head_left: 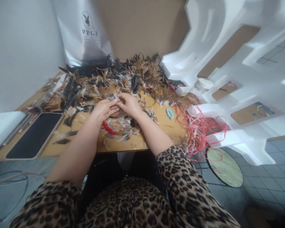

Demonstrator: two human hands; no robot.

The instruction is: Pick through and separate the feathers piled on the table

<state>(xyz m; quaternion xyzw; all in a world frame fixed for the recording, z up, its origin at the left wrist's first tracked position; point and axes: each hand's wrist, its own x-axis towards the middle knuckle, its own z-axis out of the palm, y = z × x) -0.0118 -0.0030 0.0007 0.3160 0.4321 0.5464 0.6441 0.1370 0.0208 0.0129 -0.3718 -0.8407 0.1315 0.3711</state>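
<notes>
My left hand and my right hand meet at the middle of a wooden table. Both have their fingers pinched together at the near edge of a big pile of brown and black feathers. The fingertips touch small feathers between them; what exactly each hand holds is too small to make out. A red object lies on the table just under my left wrist, among loose feather scraps.
A dark phone lies at the left. A tangle of red elastic bands hangs off the right edge, next to a blue ring and a white-lidded jar. White foam packing stands right; a silver bag behind.
</notes>
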